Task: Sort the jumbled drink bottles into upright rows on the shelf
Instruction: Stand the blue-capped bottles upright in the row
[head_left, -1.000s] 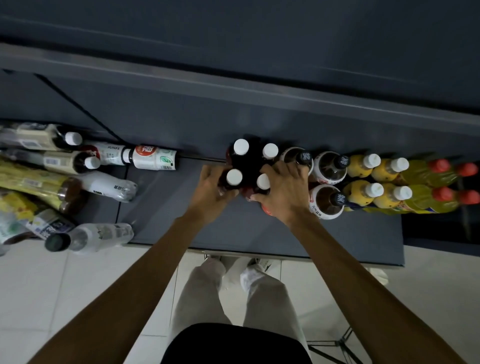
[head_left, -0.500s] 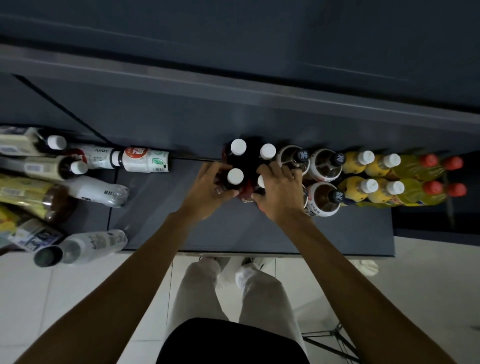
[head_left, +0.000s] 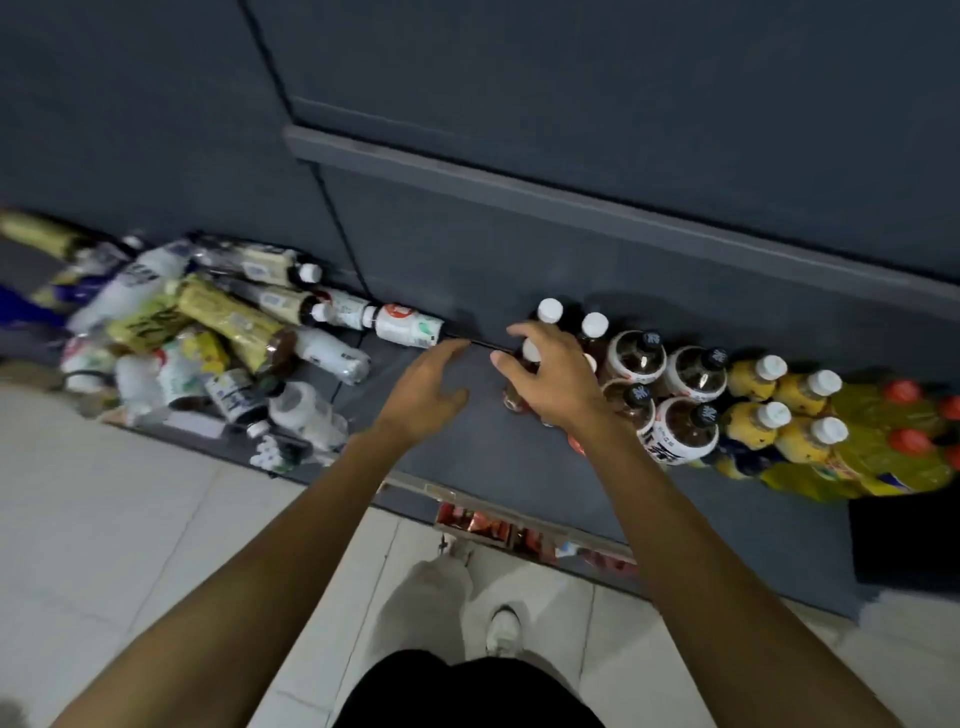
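Observation:
On the dark grey shelf (head_left: 483, 457) stand upright rows: dark bottles with white caps (head_left: 549, 310), brown tea bottles with black caps (head_left: 696, 371), yellow bottles with white caps (head_left: 769, 369) and yellow bottles with red caps (head_left: 904, 392). My right hand (head_left: 550, 382) hovers over the front dark bottles with its fingers spread; one white cap shows between thumb and fingers. My left hand (head_left: 426, 395) is open above the bare shelf, just left of that group. A jumbled pile of lying bottles (head_left: 234, 322) fills the shelf's left end. A white bottle with a red label (head_left: 408, 325) lies nearest.
A dark wall panel with a ledge (head_left: 571, 202) rises behind the shelf. Light floor tiles (head_left: 104, 545) lie in front, with my legs and shoes below. A lower shelf edge with red packs (head_left: 483, 525) shows under the front lip. A black object (head_left: 904, 545) sits at the right.
My left hand has come off the dark bottles and moved left over the bare shelf. My right hand has loosened, fingers spread. The view has swung left, showing more of the pile.

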